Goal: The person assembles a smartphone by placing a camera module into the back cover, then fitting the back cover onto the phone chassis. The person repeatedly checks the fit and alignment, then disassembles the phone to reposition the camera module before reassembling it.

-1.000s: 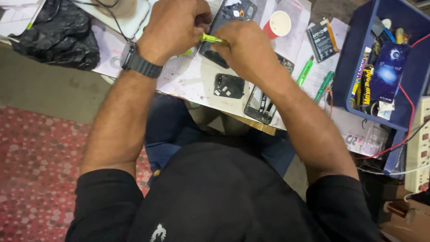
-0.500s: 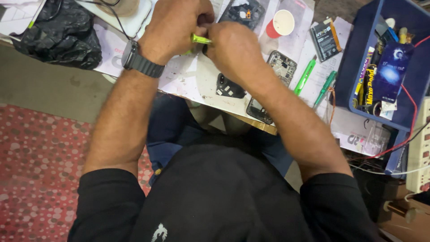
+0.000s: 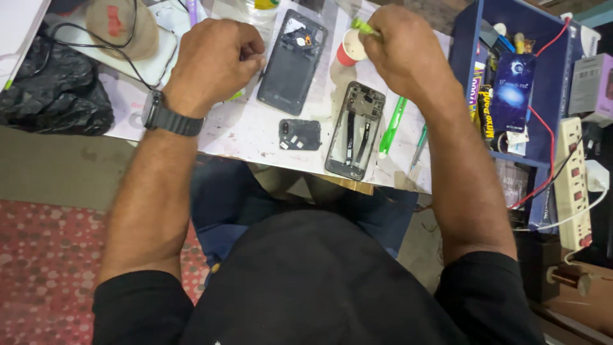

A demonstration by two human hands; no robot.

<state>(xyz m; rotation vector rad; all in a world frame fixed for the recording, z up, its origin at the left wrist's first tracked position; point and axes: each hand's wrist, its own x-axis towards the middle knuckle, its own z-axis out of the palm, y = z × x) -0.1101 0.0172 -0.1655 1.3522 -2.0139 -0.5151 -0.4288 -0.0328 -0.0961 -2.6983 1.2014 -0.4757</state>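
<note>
The right hand [image 3: 402, 48], upper centre of the frame, has its fingers clamped on a small green tool [image 3: 363, 26], lifted off the work. The left hand [image 3: 214, 61] rests fisted beside the opened phone [image 3: 292, 62], apparently steadying nothing.

A black top is worn, its sleeves pushed up above the elbows so that both forearms are left bare. A dark wristwatch [image 3: 171, 119] with a ribbed strap is fastened round the left wrist. Blue trousers are worn below.
</note>
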